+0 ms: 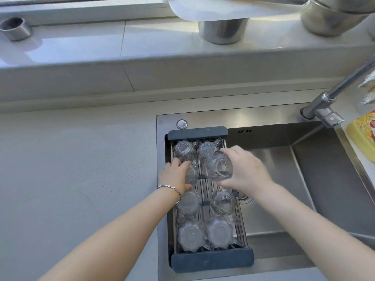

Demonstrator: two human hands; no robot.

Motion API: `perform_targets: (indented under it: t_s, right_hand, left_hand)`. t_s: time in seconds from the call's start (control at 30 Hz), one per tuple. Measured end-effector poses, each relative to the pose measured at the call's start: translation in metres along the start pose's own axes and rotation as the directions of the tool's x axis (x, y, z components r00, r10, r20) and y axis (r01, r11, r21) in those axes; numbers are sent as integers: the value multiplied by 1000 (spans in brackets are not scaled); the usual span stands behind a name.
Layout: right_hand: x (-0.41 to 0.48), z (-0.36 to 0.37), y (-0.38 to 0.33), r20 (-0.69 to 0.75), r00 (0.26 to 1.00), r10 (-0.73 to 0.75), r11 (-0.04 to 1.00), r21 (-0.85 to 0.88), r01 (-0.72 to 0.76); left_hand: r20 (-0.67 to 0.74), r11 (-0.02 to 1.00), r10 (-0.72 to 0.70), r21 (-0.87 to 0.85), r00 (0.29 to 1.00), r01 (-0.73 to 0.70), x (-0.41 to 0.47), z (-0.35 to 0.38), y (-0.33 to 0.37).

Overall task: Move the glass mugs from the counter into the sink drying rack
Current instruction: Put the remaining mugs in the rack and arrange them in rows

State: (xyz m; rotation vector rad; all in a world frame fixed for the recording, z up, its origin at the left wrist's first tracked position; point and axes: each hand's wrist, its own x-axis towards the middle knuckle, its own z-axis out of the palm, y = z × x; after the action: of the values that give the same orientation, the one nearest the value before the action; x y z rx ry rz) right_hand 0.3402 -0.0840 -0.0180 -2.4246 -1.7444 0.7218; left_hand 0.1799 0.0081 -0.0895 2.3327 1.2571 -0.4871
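Note:
A dark-framed wire drying rack (212, 260) spans the left part of the steel sink (284, 165). Several clear glass mugs stand upside down in it in two columns, such as one at the near left (190, 236) and one at the far left (184, 150). My left hand (175, 175) grips a mug (191, 173) in the left column, mostly covering it. My right hand (245, 171) holds another glass mug (219, 167) tilted, just above the right column, its opening facing me.
A grey counter (77, 179) stretches left of the sink. The faucet (332, 98) rises at the right, with a yellow package (363, 130) beside it. Steel pots (223, 30) and a small metal cup (15, 28) stand on the window ledge behind.

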Motion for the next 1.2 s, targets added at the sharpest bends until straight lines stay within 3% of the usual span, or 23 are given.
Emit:
perform_targets:
  t_s: [0.17,0.3,0.4,0.67,0.77,0.87,0.97,1.07,1.2]
  right_hand:
    - [6,-25,8,135,924,-358,898,-221,380]
    - [22,-7,2,400,812,-426,765,-320,559]
    - [34,7,4,447,777,-443,726,-329,604]
    - [50,30,3,430,809,-400,839,-185,513]
    - [45,39,12,347,868,-356,910,-82,406]
    - [26,50,19,102,987,-126,978,178,107]
    - [7,68,10,7,976,219,885,420,-201]
    - [1,84,-9,94,937,336,860,374,-346]
    - [15,96,-19,31,922,386,877,297,-377]
  left_hand:
    - [-35,997,5,-82,999,-7,0,4,-5]
    - [-39,991,13,-130,999,-18,-1,6,-11]
    - [-45,992,27,-123,999,-32,0,8,-13]
    - [-50,993,25,-113,998,-30,2,10,-13]
    - [-58,993,26,-110,998,-32,2,11,-13]
    - [-62,994,21,-103,998,-28,2,12,-13]
    - [-57,994,13,-106,998,-19,3,13,-11]
    - [-52,995,10,-100,999,-15,3,12,-11]
    - [-45,996,1,-92,999,-5,1,10,-9]
